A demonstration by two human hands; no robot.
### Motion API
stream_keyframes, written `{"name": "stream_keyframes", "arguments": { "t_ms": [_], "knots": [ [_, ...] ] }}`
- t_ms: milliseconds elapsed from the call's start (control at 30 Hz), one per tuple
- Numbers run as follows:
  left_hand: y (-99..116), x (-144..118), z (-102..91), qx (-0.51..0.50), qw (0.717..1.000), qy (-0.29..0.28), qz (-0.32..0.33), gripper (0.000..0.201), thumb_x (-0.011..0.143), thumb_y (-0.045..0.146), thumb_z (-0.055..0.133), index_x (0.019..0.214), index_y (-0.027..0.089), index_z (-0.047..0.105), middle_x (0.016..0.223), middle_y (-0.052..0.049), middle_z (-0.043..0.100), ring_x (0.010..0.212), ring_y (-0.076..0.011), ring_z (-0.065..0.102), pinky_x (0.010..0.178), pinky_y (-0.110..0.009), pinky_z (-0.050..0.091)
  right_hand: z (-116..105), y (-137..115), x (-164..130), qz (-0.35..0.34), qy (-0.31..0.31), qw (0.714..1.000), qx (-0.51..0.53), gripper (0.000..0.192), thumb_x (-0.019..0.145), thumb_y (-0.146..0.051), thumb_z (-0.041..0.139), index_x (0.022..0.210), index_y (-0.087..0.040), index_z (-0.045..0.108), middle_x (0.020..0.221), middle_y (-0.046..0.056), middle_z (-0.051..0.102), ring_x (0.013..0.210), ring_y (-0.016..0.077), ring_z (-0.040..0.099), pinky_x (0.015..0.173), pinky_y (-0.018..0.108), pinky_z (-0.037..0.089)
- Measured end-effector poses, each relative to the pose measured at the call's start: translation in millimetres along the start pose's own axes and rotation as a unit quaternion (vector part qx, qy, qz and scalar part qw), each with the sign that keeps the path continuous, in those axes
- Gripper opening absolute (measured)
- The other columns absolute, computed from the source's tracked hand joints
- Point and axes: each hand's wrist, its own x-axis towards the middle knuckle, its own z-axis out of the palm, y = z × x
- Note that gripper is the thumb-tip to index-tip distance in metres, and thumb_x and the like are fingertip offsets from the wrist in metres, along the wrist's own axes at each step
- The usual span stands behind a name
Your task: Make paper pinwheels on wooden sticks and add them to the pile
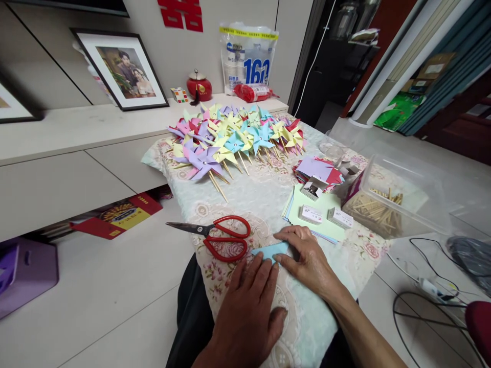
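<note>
My left hand (247,301) lies flat, fingers spread and extended, its fingertips pressing the near edge of a folded light-blue paper (270,250) on the floral tablecloth (264,199). My right hand (307,255) lies palm down with fingers together, covering the paper's right part; neither hand grips anything. Red-handled scissors (220,236) rest just left of the paper, blades closed and pointing left. Beyond the hands, a stack of pale green sheets (318,214) carries small boxes (310,214). Open cloth lies between the scissors and the pile of paper pinwheels (233,135) at the far end. A clear plastic tub of wooden sticks (383,204) stands near the table's right edge.
</note>
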Motion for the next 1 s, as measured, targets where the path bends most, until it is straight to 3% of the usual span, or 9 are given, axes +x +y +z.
{"name": "stream_keyframes", "arguments": {
  "t_ms": [467,1000],
  "knots": [
    [1.1,0.9,1.0,-0.001,1.0,0.014,0.002,0.05,0.088,0.038,0.057,0.131,0.011,0.06,0.133,-0.011,0.066,0.131,-0.0308,0.049,0.114,-0.047,0.023,0.0,-0.6,0.0,0.029,0.008,0.999,0.023,0.037,0.087,-0.011,0.058,0.121,-0.026,0.065,0.113,0.007,0.065,0.107,0.0277,0.055,0.092,0.046,0.044],
    [1.8,-2.0,0.7,0.016,1.0,0.02,-0.007,0.053,0.089,0.047,0.057,0.131,0.015,0.06,0.132,-0.011,0.066,0.129,-0.0311,0.051,0.112,-0.047,0.025,-10.5,-10.7,12.0,0.025,-0.053,0.998,0.033,0.037,0.082,-0.01,0.067,0.116,-0.021,0.066,0.105,0.008,0.062,0.102,0.0247,0.056,0.09,0.039,0.047]
  ]
}}
